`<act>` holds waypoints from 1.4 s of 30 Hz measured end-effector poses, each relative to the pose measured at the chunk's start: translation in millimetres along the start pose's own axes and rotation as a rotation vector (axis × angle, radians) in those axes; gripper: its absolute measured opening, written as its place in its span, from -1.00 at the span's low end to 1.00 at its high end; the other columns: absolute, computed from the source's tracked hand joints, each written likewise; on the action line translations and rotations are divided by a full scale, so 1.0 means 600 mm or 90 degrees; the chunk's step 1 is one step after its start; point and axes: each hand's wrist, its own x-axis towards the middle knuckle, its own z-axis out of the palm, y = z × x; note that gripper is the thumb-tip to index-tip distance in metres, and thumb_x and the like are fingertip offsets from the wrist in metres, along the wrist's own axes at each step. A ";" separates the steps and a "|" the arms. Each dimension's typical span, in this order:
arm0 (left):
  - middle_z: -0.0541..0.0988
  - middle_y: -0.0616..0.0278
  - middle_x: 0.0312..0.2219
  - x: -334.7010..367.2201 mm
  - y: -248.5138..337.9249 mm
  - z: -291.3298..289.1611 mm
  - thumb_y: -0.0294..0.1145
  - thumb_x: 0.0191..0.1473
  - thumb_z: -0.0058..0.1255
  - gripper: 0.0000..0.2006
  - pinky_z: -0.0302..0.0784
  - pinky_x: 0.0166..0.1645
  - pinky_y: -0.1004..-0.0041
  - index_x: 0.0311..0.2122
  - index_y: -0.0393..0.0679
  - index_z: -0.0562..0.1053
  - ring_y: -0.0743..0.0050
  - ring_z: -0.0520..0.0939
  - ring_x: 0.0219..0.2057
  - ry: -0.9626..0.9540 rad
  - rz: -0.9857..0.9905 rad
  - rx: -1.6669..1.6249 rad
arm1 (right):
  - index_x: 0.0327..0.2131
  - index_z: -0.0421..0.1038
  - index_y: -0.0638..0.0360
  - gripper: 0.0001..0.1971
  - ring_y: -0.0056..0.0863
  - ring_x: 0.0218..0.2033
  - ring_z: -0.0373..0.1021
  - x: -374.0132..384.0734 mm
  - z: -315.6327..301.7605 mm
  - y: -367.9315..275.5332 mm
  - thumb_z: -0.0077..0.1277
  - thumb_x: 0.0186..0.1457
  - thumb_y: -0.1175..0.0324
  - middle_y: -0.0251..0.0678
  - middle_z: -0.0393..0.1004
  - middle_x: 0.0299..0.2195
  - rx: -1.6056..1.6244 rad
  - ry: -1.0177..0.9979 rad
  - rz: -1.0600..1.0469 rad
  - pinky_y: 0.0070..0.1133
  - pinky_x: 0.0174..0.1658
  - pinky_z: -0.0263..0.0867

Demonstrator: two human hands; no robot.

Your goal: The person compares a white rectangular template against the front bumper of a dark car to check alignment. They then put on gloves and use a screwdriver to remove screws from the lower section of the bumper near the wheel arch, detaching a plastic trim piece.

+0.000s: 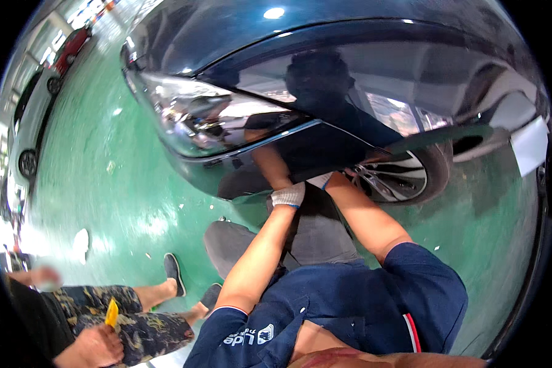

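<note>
A dark blue car fills the upper part of the head view, with its headlight (208,116), front bumper (257,162) and front wheel (405,178) close to me. My left hand (288,195), in a white knit glove, reaches in at the lower edge of the bumper. Beside it, my right hand (320,180), gloved the same way, is at the bumper's rear lower corner, just ahead of the wheel. The fingers of both hands are hidden, so whatever they touch or hold does not show. My forearms and knees mirror faintly in the glossy paint.
At the lower left another person sits or crouches in patterned shorts (147,334), a yellow object (111,313) in one hand. A white sheet (529,146) hangs at the right by the car. A silver car (34,122) and a red car (72,52) stand across the green floor (104,202).
</note>
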 end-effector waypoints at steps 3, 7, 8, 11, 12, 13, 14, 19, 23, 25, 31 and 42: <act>0.31 -0.10 0.26 -0.013 0.018 -0.028 -0.28 0.26 -0.10 -0.49 0.06 0.41 0.34 0.26 -0.27 0.28 0.10 0.28 0.31 -0.132 -0.051 0.078 | 0.27 0.28 0.15 -0.46 -0.09 0.32 0.19 -0.002 -0.014 -0.020 -0.18 0.32 0.11 -0.04 0.29 0.29 -0.038 0.034 -0.001 -0.24 0.40 0.01; 0.59 -0.22 -0.03 -0.046 0.080 -0.079 -0.16 0.30 -0.22 -0.62 0.50 0.03 -0.04 -0.03 -0.18 0.52 -0.36 0.59 -0.07 -0.142 -0.057 0.091 | 0.07 0.47 0.22 -0.59 -0.17 0.09 0.44 -0.044 -0.064 -0.058 -0.11 0.26 0.21 -0.01 0.51 0.07 -0.046 0.135 -0.030 -0.32 0.19 0.27; 0.61 -0.21 -0.07 -0.048 0.096 -0.100 -0.15 0.30 -0.22 -0.63 0.50 0.01 -0.02 -0.07 -0.18 0.53 -0.34 0.60 -0.08 -0.146 -0.063 0.047 | 0.04 0.49 0.23 -0.61 -0.21 0.04 0.49 -0.058 -0.082 -0.067 -0.11 0.28 0.21 -0.02 0.55 0.02 -0.016 0.164 -0.050 -0.34 0.13 0.33; 0.60 -0.23 -0.13 -0.062 0.148 -0.150 -0.23 0.19 0.07 -0.63 0.48 0.03 -0.03 0.02 -0.21 0.52 -0.34 0.59 -0.08 -0.159 0.070 -0.049 | -0.06 0.52 0.30 -0.68 -0.56 -0.50 0.41 -0.095 -0.140 -0.083 -0.11 0.38 0.25 -0.23 0.58 -0.38 0.529 -0.033 0.261 -0.55 -0.37 0.36; 0.60 -0.23 -0.13 -0.072 0.162 -0.165 -0.25 0.19 0.08 -0.65 0.49 0.03 -0.03 0.01 -0.22 0.53 -0.31 0.59 -0.08 -0.090 0.144 -0.121 | -0.05 0.52 0.32 -0.70 -0.58 -0.52 0.37 -0.115 -0.161 -0.086 -0.11 0.38 0.30 -0.26 0.55 -0.40 0.610 -0.027 0.265 -0.57 -0.40 0.34; 0.60 -0.20 -0.12 -0.080 0.171 -0.179 -0.31 0.16 0.10 -0.66 0.47 0.07 -0.01 0.00 -0.25 0.52 -0.27 0.59 -0.07 -0.103 0.177 -0.157 | -0.04 0.50 0.34 -0.71 -0.60 -0.53 0.34 -0.130 -0.172 -0.092 -0.11 0.39 0.33 -0.26 0.54 -0.40 0.688 0.026 0.288 -0.60 -0.42 0.31; 0.60 -0.17 -0.08 -0.091 0.179 -0.193 -0.35 0.16 0.13 -0.66 0.45 0.14 0.05 0.01 -0.26 0.53 -0.21 0.58 -0.01 -0.136 0.186 -0.162 | -0.03 0.48 0.36 -0.73 -0.62 -0.54 0.32 -0.144 -0.182 -0.097 -0.11 0.39 0.37 -0.26 0.53 -0.41 0.784 0.078 0.265 -0.63 -0.45 0.28; 0.60 -0.10 -0.02 -0.122 0.183 -0.239 -0.39 0.14 0.19 -0.68 0.43 0.20 0.14 0.00 -0.25 0.53 -0.10 0.58 0.05 -0.218 0.193 -0.246 | 0.02 0.39 0.36 -0.71 -0.62 -0.59 0.23 -0.192 -0.213 -0.114 -0.08 0.35 0.35 -0.27 0.42 -0.51 0.775 0.305 0.098 -0.64 -0.50 0.18; 0.61 -0.07 0.00 -0.127 0.181 -0.254 -0.38 0.14 0.20 -0.67 0.43 0.21 0.18 0.00 -0.25 0.54 -0.05 0.59 0.06 -0.273 0.134 -0.257 | -0.08 0.39 0.27 -0.72 -0.53 -0.63 0.22 -0.193 -0.228 -0.141 -0.01 0.26 0.26 -0.31 0.35 -0.56 0.989 0.477 -0.033 -0.54 -0.46 0.20; 0.58 -0.12 0.03 -0.126 0.181 -0.254 -0.32 0.13 0.22 -0.57 0.41 0.23 0.17 0.07 -0.29 0.50 -0.09 0.57 0.09 -0.277 0.151 -0.243 | -0.13 0.45 0.21 -0.70 -0.54 -0.63 0.19 -0.184 -0.238 -0.156 0.00 0.24 0.16 -0.33 0.34 -0.57 1.001 0.489 -0.124 -0.55 -0.47 0.18; 0.40 -0.26 0.19 -0.116 0.175 -0.225 -0.25 0.10 0.22 -0.30 0.28 0.33 0.16 0.29 -0.34 0.29 -0.15 0.41 0.23 -0.175 0.097 -0.124 | -0.33 0.45 0.03 -0.64 -0.50 -0.61 0.23 -0.131 -0.209 -0.197 -0.07 0.23 -0.06 -0.39 0.32 -0.62 1.115 0.582 -0.054 -0.47 -0.38 0.26; 0.66 -0.17 -0.25 -0.053 0.075 -0.103 -0.06 0.32 -0.20 -0.58 0.58 -0.12 0.03 -0.04 -0.18 0.53 -0.20 0.68 -0.21 -0.250 -0.059 0.258 | -0.17 0.42 0.25 -0.79 -0.18 -0.06 0.45 -0.069 -0.026 -0.118 0.08 0.07 0.49 -0.10 0.52 -0.11 -0.009 0.395 -0.023 -0.30 0.06 0.34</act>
